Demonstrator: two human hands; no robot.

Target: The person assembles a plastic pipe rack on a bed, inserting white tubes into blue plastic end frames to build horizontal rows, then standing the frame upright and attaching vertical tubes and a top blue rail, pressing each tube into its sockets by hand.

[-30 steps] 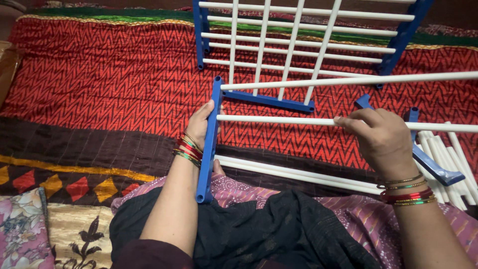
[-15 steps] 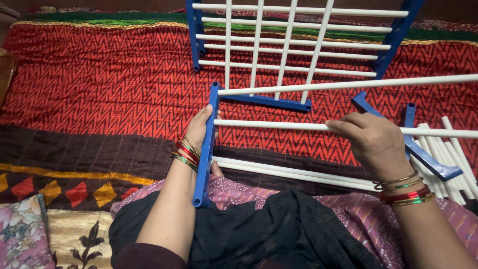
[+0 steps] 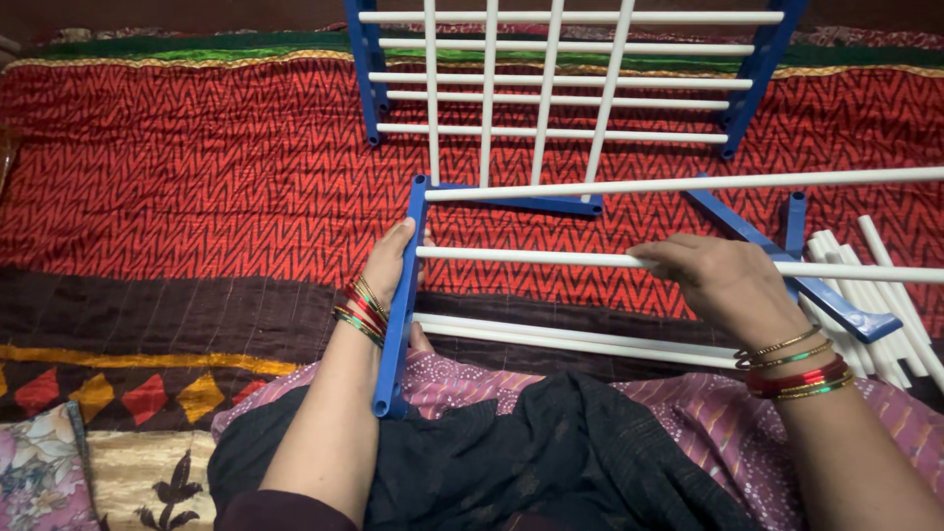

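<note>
I am bracing my left hand (image 3: pixel 391 264) against the blue side bar (image 3: pixel 401 295), fingers curled around it just below the socket of the white rod (image 3: pixel 551 258). That rod is running rightward from the bar into my right hand (image 3: pixel 723 280), which is clamping down on it. Loose white rods (image 3: pixel 885 295) are lying just right of that hand on the red patterned cloth (image 3: pixel 197 167).

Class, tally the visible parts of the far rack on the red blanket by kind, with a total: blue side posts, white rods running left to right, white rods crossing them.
Blue side posts: 2
White rods running left to right: 5
White rods crossing them: 4
Total: 11
</note>
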